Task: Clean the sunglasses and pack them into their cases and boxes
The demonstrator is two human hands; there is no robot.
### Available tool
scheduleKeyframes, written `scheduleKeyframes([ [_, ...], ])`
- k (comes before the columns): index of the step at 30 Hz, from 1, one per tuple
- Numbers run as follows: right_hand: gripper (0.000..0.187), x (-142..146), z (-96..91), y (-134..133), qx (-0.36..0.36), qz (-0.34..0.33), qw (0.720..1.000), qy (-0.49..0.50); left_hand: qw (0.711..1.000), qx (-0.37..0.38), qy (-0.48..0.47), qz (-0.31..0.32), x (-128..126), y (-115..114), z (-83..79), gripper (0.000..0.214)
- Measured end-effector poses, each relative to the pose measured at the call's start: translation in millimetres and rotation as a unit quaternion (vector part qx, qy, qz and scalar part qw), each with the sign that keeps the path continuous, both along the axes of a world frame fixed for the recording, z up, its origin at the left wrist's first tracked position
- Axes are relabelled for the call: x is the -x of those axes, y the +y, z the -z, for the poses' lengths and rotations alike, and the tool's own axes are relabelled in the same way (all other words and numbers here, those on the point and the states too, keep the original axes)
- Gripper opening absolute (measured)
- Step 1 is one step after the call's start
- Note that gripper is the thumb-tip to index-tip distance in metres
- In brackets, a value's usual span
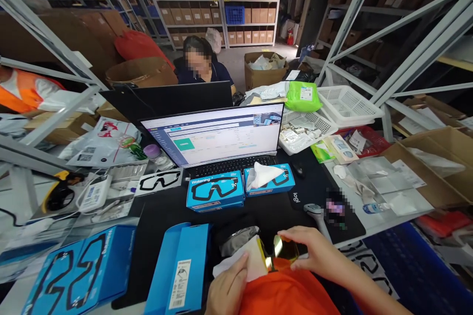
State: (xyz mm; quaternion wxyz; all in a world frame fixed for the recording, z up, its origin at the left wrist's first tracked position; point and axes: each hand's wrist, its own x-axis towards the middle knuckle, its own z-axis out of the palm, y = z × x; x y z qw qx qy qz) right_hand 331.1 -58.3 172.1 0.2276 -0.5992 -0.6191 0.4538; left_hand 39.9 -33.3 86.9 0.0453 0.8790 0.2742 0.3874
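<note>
At far left we see a large blue glasses carton [83, 273], printed with black frames, on the black surface [155, 211]. Next comes a narrower blue box [181, 268] with a white barcode label, its long axis running away from the wearer; beyond it, a Wakening box [214, 192] lies before the keyboard [229, 165].

Near the centre we find the left hand [229, 288], its fingers closed over a folded white cloth [254, 258]; a shiny grey packet [239, 242] lies just behind. The cloth covers one end of a pair of sunglasses [287, 250] with yellow mirrored lenses, held between the two hands above an orange garment [286, 293].

We note the governing relation: the long axis of the sunglasses runs roughly from left to right, so that one lens lies at the cloth and the other toward the right hand [316, 246]. That hand is the nearer to the exposed lens, its thumb and forefinger pinching the rim from below and above. We cannot tell how firmly the cloth presses, since it hides the contact. Beyond the right wrist rests a barcode scanner [316, 214].
</note>
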Motion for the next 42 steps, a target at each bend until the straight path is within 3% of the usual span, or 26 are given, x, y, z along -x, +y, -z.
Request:
scheduleKeyframes([
  [5,0.074,-3,2.5,3,-0.007,-0.034,0.999,-0.026,0.997,0.055,0.021,0.041,-5,2,2.9,0.019],
  [8,0.075,-1,12.1,6,-0.006,-0.043,0.999,-0.024,0.989,0.134,0.036,0.06,-12,7,6.1,0.021],
  [13,0.067,-7,30.3,12,0.003,-0.055,0.998,0.026,0.977,0.194,0.035,0.079,-14,9,10.0,0.01],
  [15,0.061,-11,32.2,13,0.01,-0.073,0.996,0.044,0.955,0.285,0.003,0.085,-12,6,11.7,0.03],
  [18,0.059,-15,30.0,13,0.004,-0.098,0.994,0.054,0.877,0.451,-0.086,0.143,-10,10,13.9,0.063],
  [21,0.063,-14,25.9,13,-0.017,-0.113,0.992,0.047,0.782,0.588,-0.125,0.164,-13,33,10.2,0.061],
  [23,0.066,-14,22.7,14,-0.03,-0.123,0.991,0.035,0.729,0.659,-0.096,0.158,-17,56,2.0,0.056],
  [26,0.066,-15,17.1,16,-0.05,-0.141,0.989,0.007,0.64,0.723,0.003,0.261,-26,88,-15.2,0.059],
  [28,0.064,-16,12.8,17,-0.065,-0.154,0.986,-0.018,0.611,0.739,0.048,0.279,-32,100,-25.2,0.047],
  [31,0.064,-19,5.3,15,-0.082,-0.17,0.981,-0.053,0.613,0.747,0.056,0.252,-38,102,-33.5,0.032],
  [34,0.062,-18,-3.9,11,-0.093,-0.182,0.976,-0.075,0.621,0.751,0.038,0.221,-39,95,-36.0,0.032],
  [39,0.065,-8,-17.7,15,-0.094,-0.165,0.976,-0.111,0.673,0.726,-0.01,0.139,-32,87,-40.9,0.036],
  [42,0.067,-4,-20.8,26,-0.084,-0.159,0.978,-0.102,0.689,0.715,-0.019,0.118,-29,89,-48.0,0.039],
])
